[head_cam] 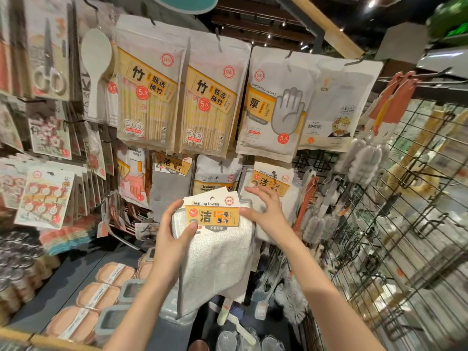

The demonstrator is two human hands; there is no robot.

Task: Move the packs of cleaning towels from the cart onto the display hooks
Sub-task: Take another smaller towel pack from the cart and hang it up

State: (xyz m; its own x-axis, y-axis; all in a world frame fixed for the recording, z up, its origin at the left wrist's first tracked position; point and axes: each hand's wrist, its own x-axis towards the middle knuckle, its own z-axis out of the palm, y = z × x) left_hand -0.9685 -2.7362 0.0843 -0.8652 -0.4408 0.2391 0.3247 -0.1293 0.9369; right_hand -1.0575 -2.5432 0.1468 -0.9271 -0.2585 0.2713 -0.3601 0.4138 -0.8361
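Head view looks at a crowded shop display wall, with both bare arms raised in front of it. Left hand (174,224) grips a pack of white woven cleaning towels with an orange and white card header (215,239), its fingers curled behind the pack's left edge and its thumb pressed on the lower left corner of the header. More card headers fan out behind the front one, so several packs seem stacked in that grip, though how many I cannot tell. Right hand (266,211) has its fingers spread and slightly bent, the fingertips touching the right edge of the header and the upper fingers reaching just beside a matching pack of white cleaning towels already hanging on the wall (272,188). Held towels hang below the header, in front of the lower row of hanging goods. Just left of the hung pack sits a white bag of cleaning sponges (217,176). Above, along the upper row, hang two clear bags of bamboo chopsticks (177,97) and a white bag of disposable gloves (276,105). At the right edge stands a black wire grid panel (405,211).
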